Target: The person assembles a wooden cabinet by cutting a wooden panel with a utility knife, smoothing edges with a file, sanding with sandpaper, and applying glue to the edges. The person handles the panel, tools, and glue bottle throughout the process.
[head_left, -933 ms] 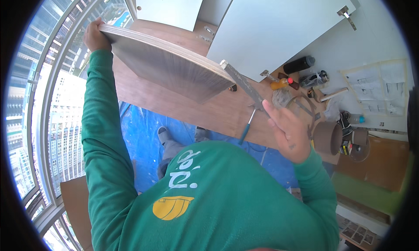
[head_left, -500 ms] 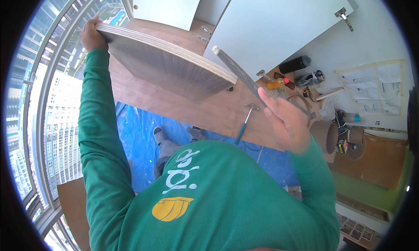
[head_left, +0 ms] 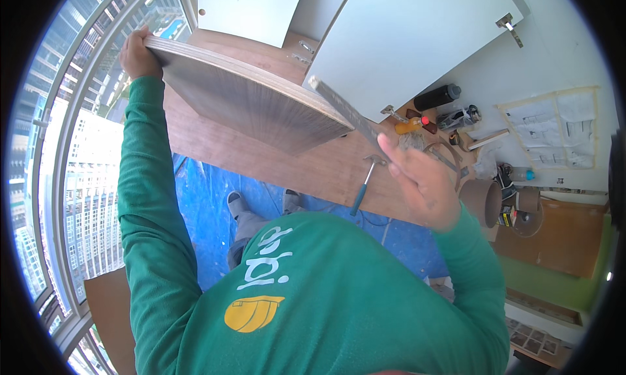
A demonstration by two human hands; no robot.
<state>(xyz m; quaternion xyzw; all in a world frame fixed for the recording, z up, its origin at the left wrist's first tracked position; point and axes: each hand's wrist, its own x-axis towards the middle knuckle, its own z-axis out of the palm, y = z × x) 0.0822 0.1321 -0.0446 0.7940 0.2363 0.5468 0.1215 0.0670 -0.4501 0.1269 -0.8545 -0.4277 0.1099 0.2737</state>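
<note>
My left hand (head_left: pixel 139 54) is closed around the far left corner of a wood-grain panel (head_left: pixel 241 108), which stands tilted on the worktable. The panel's pale layered edge (head_left: pixel 241 71) faces up. My right hand (head_left: pixel 420 183) grips a long flat grey file (head_left: pixel 345 109), its fingers partly hidden behind the palm. The file slants up and left, its pale tip near the panel's right end; whether it touches the edge I cannot tell. Below it, a claw hammer (head_left: pixel 366 185) with a green handle lies on the brown worktable (head_left: pixel 319 173).
White cabinet doors with hinges (head_left: pixel 417 43) lie beyond the panel. To the right are a black bottle (head_left: pixel 437 97), an orange drink bottle (head_left: pixel 411 125), rolls of brown edging (head_left: pixel 481 202) and paper drawings (head_left: pixel 551 129) on the wall. Windows (head_left: pixel 98 160) line the left; blue sheeting (head_left: pixel 208 225) covers the floor.
My right hand and the file have shifted slightly left, and the file's tip sits a little lower. My left hand keeps its grip on the panel corner.
</note>
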